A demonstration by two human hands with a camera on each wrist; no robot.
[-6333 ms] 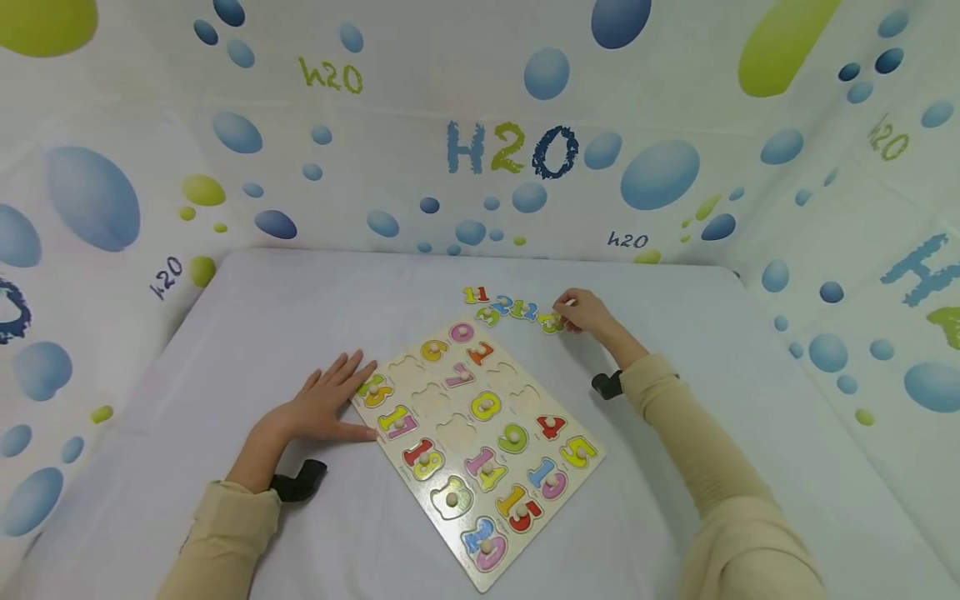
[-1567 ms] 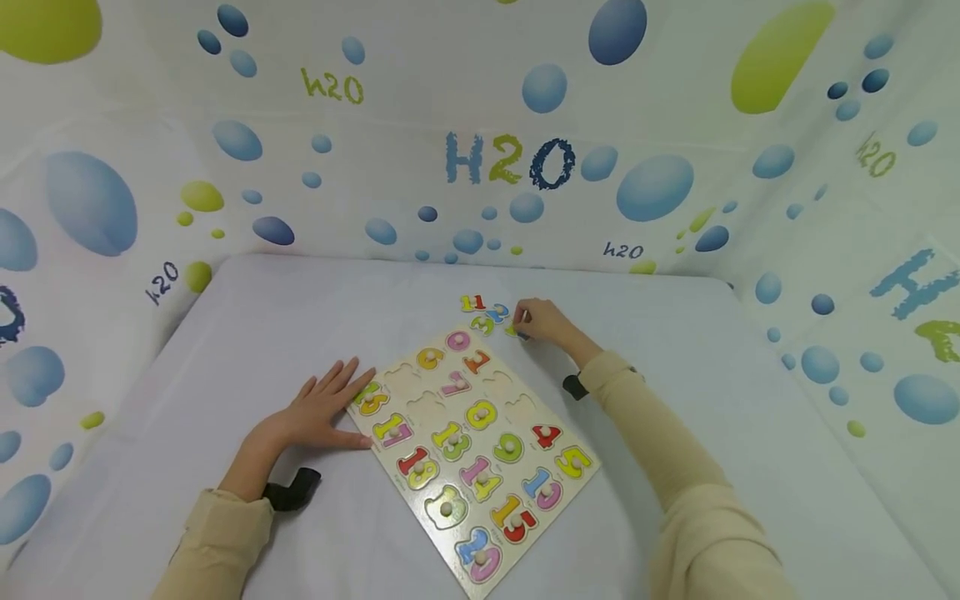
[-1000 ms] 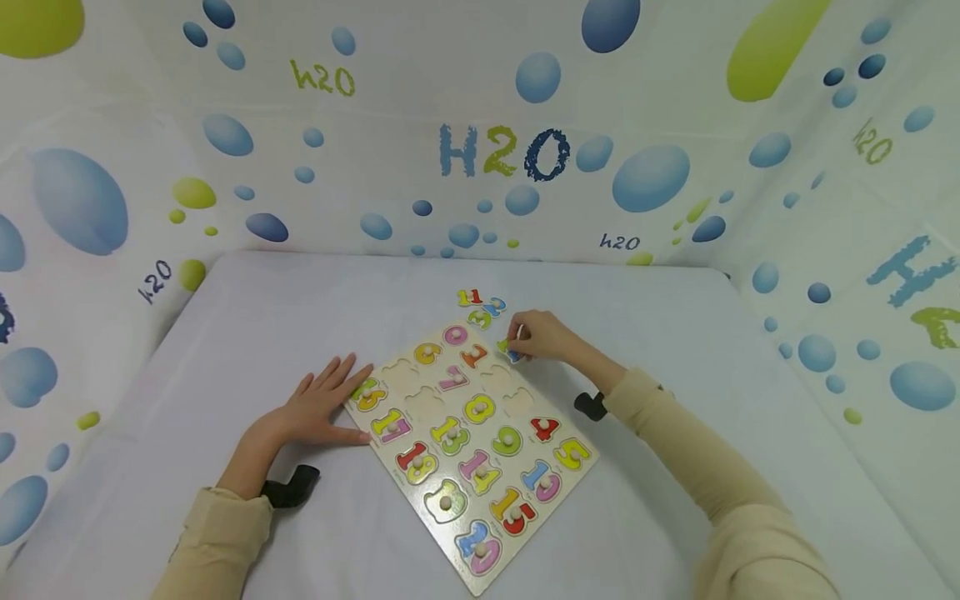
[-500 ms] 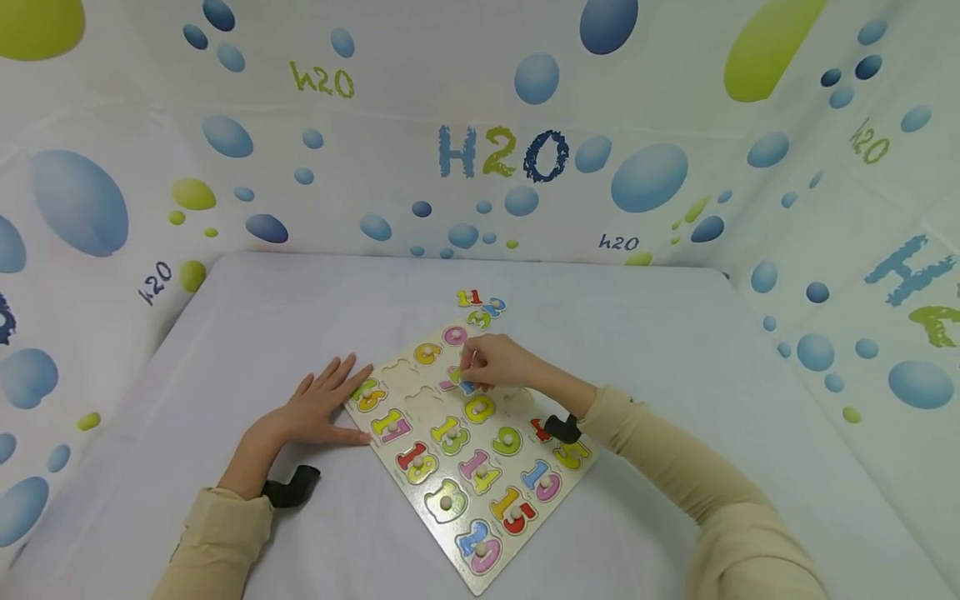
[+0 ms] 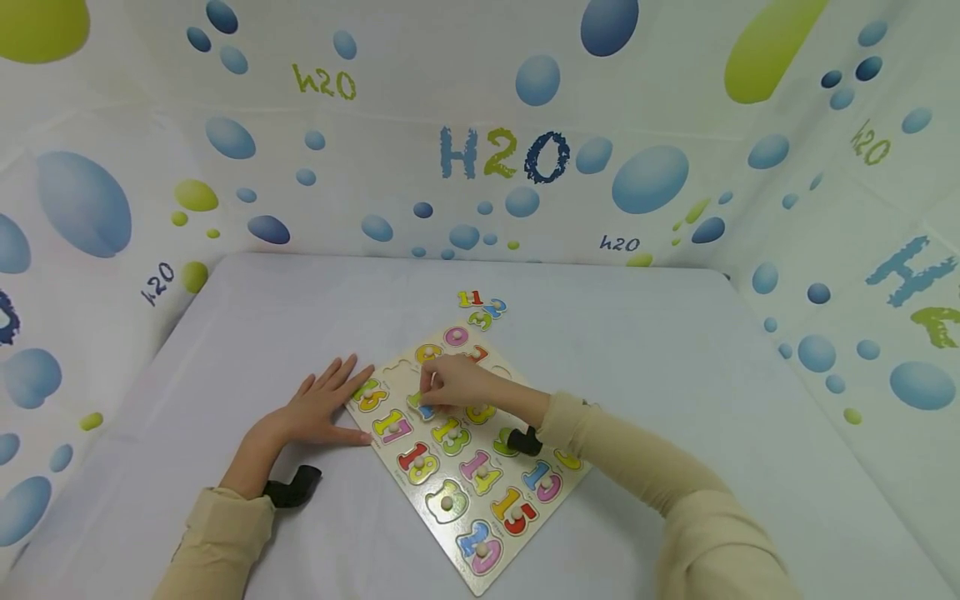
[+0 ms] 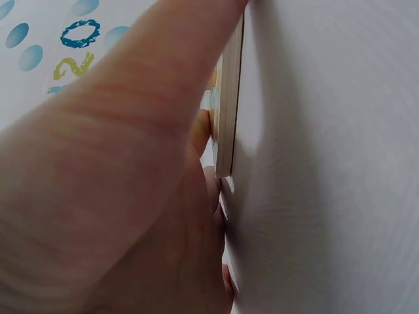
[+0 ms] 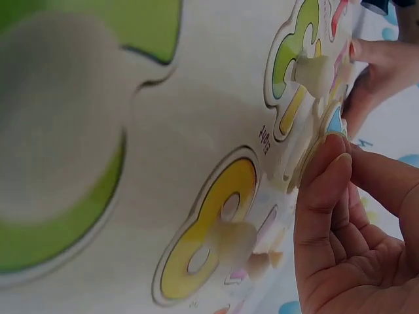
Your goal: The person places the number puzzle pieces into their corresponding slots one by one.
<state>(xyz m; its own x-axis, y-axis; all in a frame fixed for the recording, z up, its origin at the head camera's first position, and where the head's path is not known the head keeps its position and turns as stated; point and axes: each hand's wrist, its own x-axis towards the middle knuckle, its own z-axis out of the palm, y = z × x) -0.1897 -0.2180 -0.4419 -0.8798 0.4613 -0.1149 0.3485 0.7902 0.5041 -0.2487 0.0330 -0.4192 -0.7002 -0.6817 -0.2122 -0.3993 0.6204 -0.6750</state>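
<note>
A wooden number puzzle board (image 5: pixel 448 534) lies askew on the table, with knobbed number pieces in most recesses. My right hand (image 5: pixel 461 382) pinches a green-and-blue number 12 puzzle piece (image 5: pixel 423 410) by its top, over a recess near the board's left side. In the right wrist view, the held puzzle piece (image 7: pixel 335 123) sits tilted close to the board, beside the seated 13 piece (image 7: pixel 281 72); whether it touches the board I cannot tell. My left hand (image 5: pixel 318 410) lies flat with fingers spread, touching the board's left edge. In the left wrist view, its thumb (image 6: pixel 216 33) reaches the board's edge.
Loose number pieces lie beyond the board's far corner: an 11 (image 5: pixel 477 297), a blue 2 (image 5: pixel 495 307) and a green 3 (image 5: pixel 480 319). Near the far-left edge an empty recess (image 5: pixel 397 368) shows. Black wrist cameras (image 5: pixel 295 487) sit below both hands. A printed curtain hangs behind the white-covered table.
The right hand put the 13 piece into the board, then picked up the 12 from the loose group and carried it left across the board. The left hand has stayed in place.
</note>
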